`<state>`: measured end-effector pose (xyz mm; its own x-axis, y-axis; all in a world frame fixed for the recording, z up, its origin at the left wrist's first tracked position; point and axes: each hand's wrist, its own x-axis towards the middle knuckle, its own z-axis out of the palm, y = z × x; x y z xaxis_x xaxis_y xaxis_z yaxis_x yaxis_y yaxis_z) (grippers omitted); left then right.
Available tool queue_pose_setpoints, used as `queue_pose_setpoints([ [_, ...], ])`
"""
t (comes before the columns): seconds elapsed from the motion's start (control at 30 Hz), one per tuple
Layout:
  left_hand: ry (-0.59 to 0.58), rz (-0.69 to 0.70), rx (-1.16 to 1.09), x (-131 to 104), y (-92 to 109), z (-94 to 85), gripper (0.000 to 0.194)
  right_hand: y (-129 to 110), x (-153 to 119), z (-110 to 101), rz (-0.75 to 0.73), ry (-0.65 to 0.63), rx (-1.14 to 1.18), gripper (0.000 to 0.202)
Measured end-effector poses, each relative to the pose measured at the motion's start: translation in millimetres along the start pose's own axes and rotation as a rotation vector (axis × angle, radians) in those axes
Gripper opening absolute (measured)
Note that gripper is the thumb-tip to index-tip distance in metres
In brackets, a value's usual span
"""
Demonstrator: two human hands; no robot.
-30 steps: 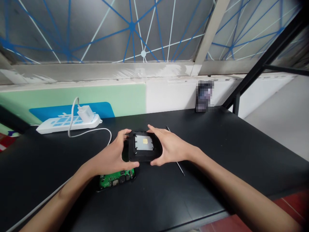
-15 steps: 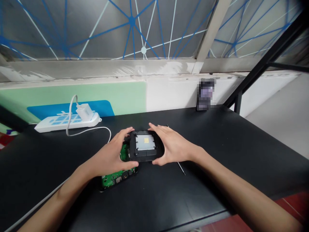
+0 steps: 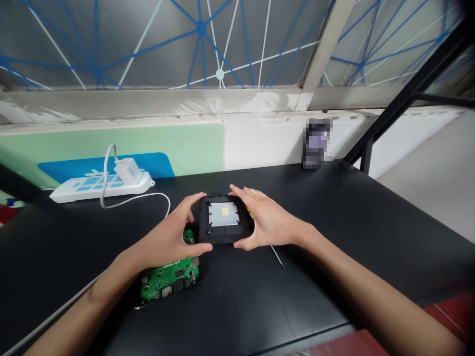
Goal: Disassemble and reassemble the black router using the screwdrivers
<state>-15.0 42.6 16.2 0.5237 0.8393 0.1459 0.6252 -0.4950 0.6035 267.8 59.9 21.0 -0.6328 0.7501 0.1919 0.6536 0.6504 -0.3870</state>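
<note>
Between both hands is a black plastic casing half with a silvery metal plate and a small yellow pad on it, its inner side facing me. My left hand grips the left edge, thumb at the near corner and fingers at the far one. My right hand is wrapped round the right edge. Below my left hand lies a green circuit board, partly covered by that hand. A screwdriver lies beneath my right hand; its thin shaft and a bit of yellow handle show.
A white power strip with a white charger stands at the back left of the black table. The charger's white cable runs down the left side. A pixelated upright object leans on the back wall.
The circuit board now sits farther left and nearer to me, apart from the casing half. The casing half has shifted slightly upward in view, and some yellow of the screwdriver handle now shows.
</note>
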Motion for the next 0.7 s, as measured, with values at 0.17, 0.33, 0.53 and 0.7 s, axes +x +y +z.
queue_pose_setpoints([
  [0.17, -0.029, -0.022, 0.015, 1.7, -2.7, -1.7, 0.104, 2.5, 1.5, 2.6, 0.023, -0.02, -0.001, 0.132],
  [0.33, -0.053, 0.025, 0.055, 4.7, -5.8, -3.4, 0.103, 5.0, 3.4, 3.6, 0.036, -0.029, -0.005, 0.129],
  [0.53, -0.075, -0.005, 0.024, 5.2, -3.3, -3.7, 0.091, 3.1, 5.5, 2.2, 0.041, -0.016, -0.003, 0.129],
  [0.7, 0.005, -0.061, -0.013, 9.4, -2.6, 0.3, 0.074, 0.9, 5.5, 2.7, 0.054, 0.002, -0.024, 0.128],
])
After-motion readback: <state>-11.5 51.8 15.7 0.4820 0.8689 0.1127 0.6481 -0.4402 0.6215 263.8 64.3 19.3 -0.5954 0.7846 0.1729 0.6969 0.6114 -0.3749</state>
